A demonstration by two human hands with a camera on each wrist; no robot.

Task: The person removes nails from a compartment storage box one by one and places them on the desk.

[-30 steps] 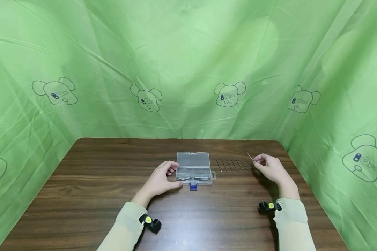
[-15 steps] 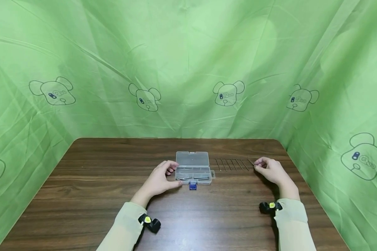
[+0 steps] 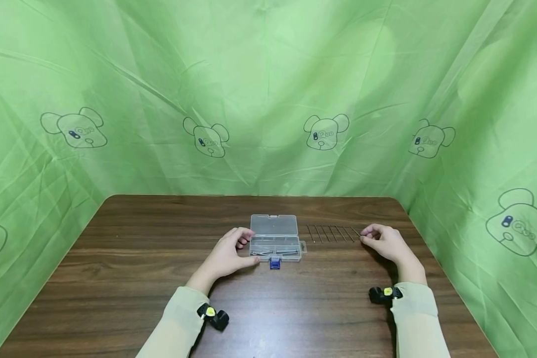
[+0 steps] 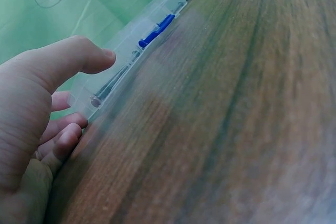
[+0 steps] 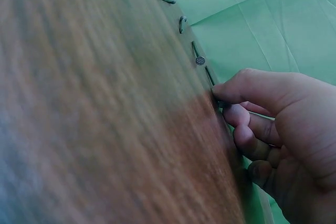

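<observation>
A clear plastic compartment box (image 3: 273, 226) stands on the table with its lid raised and its blue latch (image 3: 275, 263) hanging at the front. Several nails lie in its front compartments. My left hand (image 3: 223, 254) holds the box by its left end, thumb at the front corner and fingers behind. To the right of the box, several nails (image 3: 329, 233) lie in a slanted row. At the right end of this row, my right hand (image 3: 387, 242) pinches a nail (image 5: 209, 75) between thumb and forefinger, low at the tabletop. My fingertips cover that nail's near end.
The brown wood-grain table (image 3: 268, 308) has its far edge behind the box. Green fabric (image 3: 268, 99) with bear-head drawings hangs around its back and sides. Each wrist carries a small black camera (image 3: 219, 319) on a strap.
My right hand has brought the nail down from a raised tilt to the tabletop, in line with the row. The left hand stays on the box.
</observation>
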